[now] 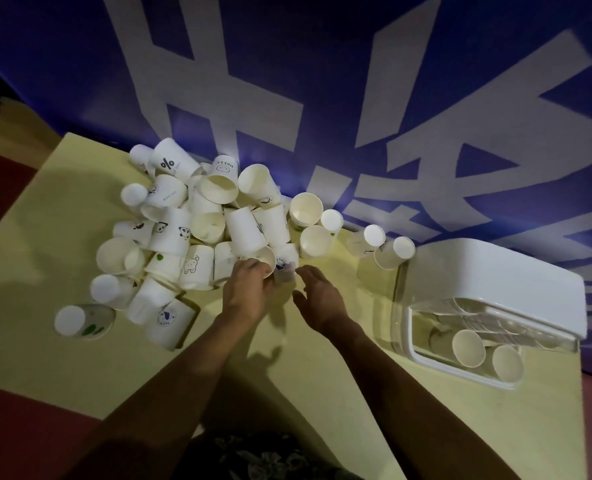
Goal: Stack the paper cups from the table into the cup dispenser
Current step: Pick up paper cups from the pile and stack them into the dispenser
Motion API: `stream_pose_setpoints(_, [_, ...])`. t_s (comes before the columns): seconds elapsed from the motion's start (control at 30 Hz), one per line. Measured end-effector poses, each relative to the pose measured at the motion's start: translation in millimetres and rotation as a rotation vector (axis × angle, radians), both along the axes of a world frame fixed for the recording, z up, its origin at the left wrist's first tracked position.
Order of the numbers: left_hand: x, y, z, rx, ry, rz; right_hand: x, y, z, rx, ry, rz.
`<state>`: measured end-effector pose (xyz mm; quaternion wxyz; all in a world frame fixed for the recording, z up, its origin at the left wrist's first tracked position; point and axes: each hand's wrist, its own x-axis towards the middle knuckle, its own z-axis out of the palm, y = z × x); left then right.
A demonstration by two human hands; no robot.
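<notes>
A big heap of white paper cups [197,230] lies jumbled on the pale yellow table [322,393], left of centre. My left hand [249,289] is at the heap's near edge, its fingers closed round the rim of a tipped cup [249,233]. Just to the right, my right hand [319,299] is spread, palm inward, beside a small cup with a blue mark [285,264]; it holds nothing. The cup dispenser [495,278], white-lidded with a clear body, lies at the right with several cups [469,348] inside.
A blue wall with large white characters [357,98] rises right behind the table. Loose cups [391,252] lie between the heap and the dispenser, and one cup with a green mark [83,322] lies apart at the left. Dark red floor [7,427] borders the table's left edge.
</notes>
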<state>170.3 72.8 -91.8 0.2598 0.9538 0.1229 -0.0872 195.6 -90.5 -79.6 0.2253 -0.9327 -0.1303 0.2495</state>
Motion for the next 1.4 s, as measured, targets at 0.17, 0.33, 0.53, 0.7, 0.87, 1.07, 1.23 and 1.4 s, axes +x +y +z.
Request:
stream_pose_setpoints(0.17, [9.6,7.7,-6.7,-0.002,-0.014,-0.030,32.9,34.2,-17.8,-0.056,0.006,0.041])
stream_pose_setpoints(0.33, [-3.7,17.0,-15.3,-0.057,-0.093,-0.045,42.1,44.9,-33.1,-0.091,-0.027,-0.014])
stream_pose_setpoints(0.53, [-22.4,13.0,-16.1,-0.134,-0.101,-0.022,33.8,44.7,-32.3,-0.140,-0.064,-0.024])
stream_pose_setpoints(0.7, [-41.5,7.1,-10.3,-0.098,-0.137,-0.063,20.7,28.9,-23.0,-0.154,0.034,-0.111])
stream_pose_setpoints(0.87, [-48.3,-4.5,5.9,-0.048,-0.072,-0.068,-17.8,-10.1,-6.3,0.012,0.088,-0.253])
stream_pose_setpoints(1.07, [-57.2,-27.4,36.3,-0.096,-0.137,-0.108,-68.5,-58.6,18.5,0.127,-0.081,-0.368])
stream_pose_setpoints(1.23, [-60.5,-60.7,56.6,-0.234,-0.151,-0.189,-93.9,-95.5,37.9,0.173,-0.186,-0.516])
stream_pose_setpoints(1.4, [-61.7,-100.5,74.7,-0.276,-0.222,-0.291,-113.4,-134.7,54.8,0.181,-0.330,-0.553])
